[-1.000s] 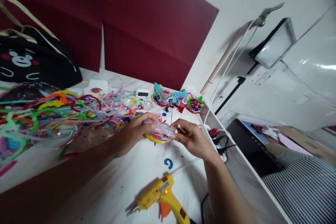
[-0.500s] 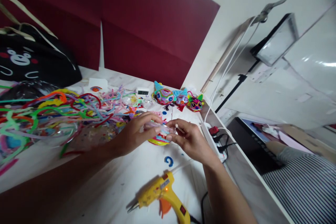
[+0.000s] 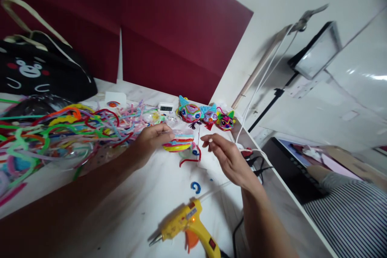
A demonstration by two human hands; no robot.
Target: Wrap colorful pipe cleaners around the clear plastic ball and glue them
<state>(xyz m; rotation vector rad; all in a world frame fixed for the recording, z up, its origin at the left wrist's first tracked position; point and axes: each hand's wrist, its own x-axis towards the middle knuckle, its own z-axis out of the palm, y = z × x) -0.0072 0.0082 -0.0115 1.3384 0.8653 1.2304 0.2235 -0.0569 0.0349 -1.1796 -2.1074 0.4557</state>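
Note:
My left hand (image 3: 155,139) grips the left end of a rounded clear plastic piece covered in pipe-cleaner stripes (image 3: 180,142) of light blue, red, pink and yellow. To its right, my right hand (image 3: 225,155) hovers apart from it, fingers loosely bent. A small pale spot shows at its fingertips; I cannot tell if it is a nail or an object. Beneath the striped piece lies a red pipe cleaner (image 3: 190,160) bent at an angle, beside a small dark blue coil. Nearer to me rests a blue curled pipe-cleaner piece (image 3: 196,188).
A yellow glue gun (image 3: 184,221), its light lit, lies in front. Loose pipe cleaners (image 3: 75,125) heap at left near a black bag (image 3: 45,68). Several decorated animal heads (image 3: 190,111) and a small digital display (image 3: 165,108) stand behind. A power strip (image 3: 252,157) runs along the right edge.
My right hand has let go of the striped piece and drawn back to the right. My left hand has moved slightly left with the piece, uncovering the red pipe cleaner.

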